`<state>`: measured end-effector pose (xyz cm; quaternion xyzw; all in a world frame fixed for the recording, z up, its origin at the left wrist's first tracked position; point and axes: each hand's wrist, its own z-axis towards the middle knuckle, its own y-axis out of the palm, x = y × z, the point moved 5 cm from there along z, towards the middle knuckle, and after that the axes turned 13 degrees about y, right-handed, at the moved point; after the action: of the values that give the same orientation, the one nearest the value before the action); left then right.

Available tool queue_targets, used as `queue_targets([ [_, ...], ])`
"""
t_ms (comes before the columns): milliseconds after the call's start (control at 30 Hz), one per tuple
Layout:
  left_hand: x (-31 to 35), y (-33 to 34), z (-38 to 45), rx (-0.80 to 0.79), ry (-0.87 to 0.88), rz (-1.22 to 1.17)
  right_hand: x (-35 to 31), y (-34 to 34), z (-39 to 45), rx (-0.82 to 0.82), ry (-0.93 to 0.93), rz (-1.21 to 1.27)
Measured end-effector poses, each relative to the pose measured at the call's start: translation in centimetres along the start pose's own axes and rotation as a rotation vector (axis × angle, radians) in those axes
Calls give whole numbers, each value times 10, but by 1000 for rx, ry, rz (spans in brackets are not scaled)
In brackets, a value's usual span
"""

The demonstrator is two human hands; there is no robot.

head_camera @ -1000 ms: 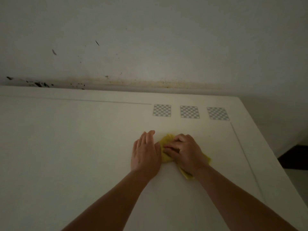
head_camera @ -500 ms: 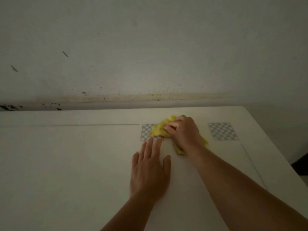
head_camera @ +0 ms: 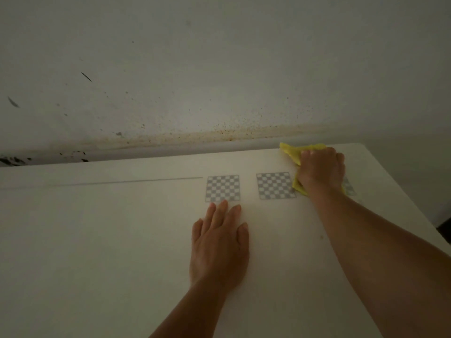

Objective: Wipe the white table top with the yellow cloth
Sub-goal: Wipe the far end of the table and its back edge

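Note:
The yellow cloth [head_camera: 292, 152] lies crumpled near the far right corner of the white table top [head_camera: 97, 240]. My right hand [head_camera: 321, 169] presses down on it with the fingers closed over its folds; most of the cloth is hidden under the hand. My left hand [head_camera: 219, 242] rests flat on the table nearer to me, palm down, fingers together, holding nothing.
Three grey checkered squares are printed along the far side; two show fully [head_camera: 222, 188] [head_camera: 275, 185], the third is mostly under my right hand. A stained white wall [head_camera: 219, 93] rises behind the table. The table's right edge [head_camera: 402, 191] drops to a dark floor.
My right hand has slid the cloth away from me and to the right, from beside the left hand to the far right corner. The left hand stays flat on the table.

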<state>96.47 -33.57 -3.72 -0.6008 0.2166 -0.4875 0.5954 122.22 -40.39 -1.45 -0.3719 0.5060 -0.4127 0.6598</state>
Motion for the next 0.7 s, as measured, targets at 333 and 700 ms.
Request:
queue_targets([
  [333, 0, 1, 1, -1, 5, -10, 30, 3, 25, -152, -109, -62],
  [700, 2, 2, 1, 16, 55, 79, 51, -8, -37, -453, -663, -49],
])
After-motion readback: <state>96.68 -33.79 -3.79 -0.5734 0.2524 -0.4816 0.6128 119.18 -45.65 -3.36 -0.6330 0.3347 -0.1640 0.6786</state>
